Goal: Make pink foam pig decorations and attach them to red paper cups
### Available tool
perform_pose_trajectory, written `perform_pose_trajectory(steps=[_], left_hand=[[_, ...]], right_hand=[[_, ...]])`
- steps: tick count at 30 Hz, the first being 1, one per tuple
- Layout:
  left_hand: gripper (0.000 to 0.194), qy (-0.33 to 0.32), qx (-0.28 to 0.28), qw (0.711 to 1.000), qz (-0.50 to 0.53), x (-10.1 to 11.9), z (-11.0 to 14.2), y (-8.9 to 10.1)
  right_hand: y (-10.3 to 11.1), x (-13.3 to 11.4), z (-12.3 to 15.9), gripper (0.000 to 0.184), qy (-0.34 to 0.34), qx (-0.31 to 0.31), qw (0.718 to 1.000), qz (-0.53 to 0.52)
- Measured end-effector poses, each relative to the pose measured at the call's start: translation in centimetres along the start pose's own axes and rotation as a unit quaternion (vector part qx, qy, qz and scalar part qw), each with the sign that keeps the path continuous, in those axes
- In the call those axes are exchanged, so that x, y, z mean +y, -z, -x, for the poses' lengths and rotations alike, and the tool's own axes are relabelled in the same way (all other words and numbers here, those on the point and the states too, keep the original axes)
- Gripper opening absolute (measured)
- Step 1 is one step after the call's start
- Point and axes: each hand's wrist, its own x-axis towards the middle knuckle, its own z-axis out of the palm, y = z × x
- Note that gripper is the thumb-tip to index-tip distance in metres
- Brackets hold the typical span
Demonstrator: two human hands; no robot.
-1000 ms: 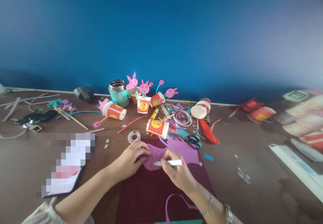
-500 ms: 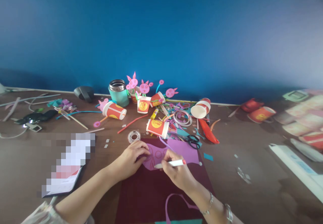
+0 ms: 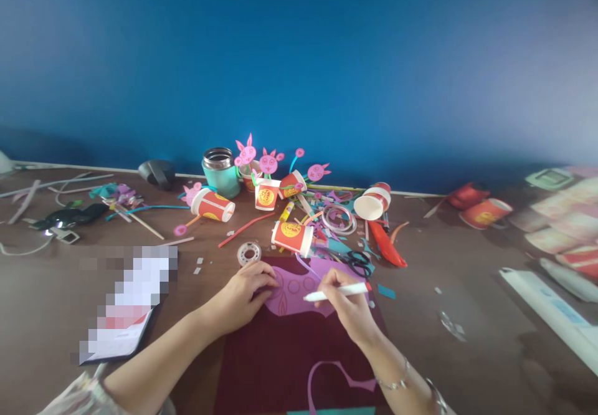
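My right hand (image 3: 348,308) is closed round a white marker (image 3: 343,291) with a red end, its tip pointing left just over the pink paper (image 3: 299,306). Red outlines are drawn on that paper: circles and a pointed ear-like shape near its left part. My left hand (image 3: 247,293) rests on the paper's left edge, fingers lying on it and holding nothing. Under the paper lies a dark maroon sheet (image 3: 280,359), with a curved pink offcut (image 3: 314,377) near the front.
Behind my hands are a tape roll (image 3: 249,254), scissors (image 3: 359,263), a red paper cup on its side (image 3: 292,237) and more cups with pink pig-like figures (image 3: 268,164). A turquoise flask (image 3: 220,173) stands near the wall. A phone (image 3: 135,309) lies at left, a white box (image 3: 551,315) at right.
My right hand with the marker has moved right, away from the ear-like outline, and the marker lies flatter. My left hand stays in place on the paper.
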Motion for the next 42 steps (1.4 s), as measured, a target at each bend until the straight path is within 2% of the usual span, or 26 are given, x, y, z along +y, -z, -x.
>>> perform_pose_trajectory(steps=[5, 10, 24, 31, 42], left_hand=[[0.017, -0.001, 0.001, 1.0, 0.003, -0.1, 0.0, 0.0], [0.017, -0.002, -0.003, 1.0, 0.007, 0.0, 0.0, 0.0], [0.018, -0.008, -0.001, 1.0, 0.005, -0.1, 0.0, 0.0], [0.018, -0.006, -0.002, 1.0, 0.003, -0.2, 0.1, -0.1], [0.017, 0.002, -0.012, 1.0, 0.005, -0.2, 0.1, 0.0]], right_hand=[[0.6, 0.7, 0.0, 0.017, -0.035, -0.042, 0.997, 0.062], [0.4, 1.0, 0.1, 0.018, -0.027, -0.058, 0.995, 0.078], [0.3, 1.1, 0.1, 0.017, -0.014, -0.053, 0.994, 0.092], [0.6, 1.4, 0.2, 0.017, 0.017, -0.001, 0.997, 0.072], [0.4, 1.7, 0.0, 0.017, -0.004, -0.025, 0.997, 0.074]])
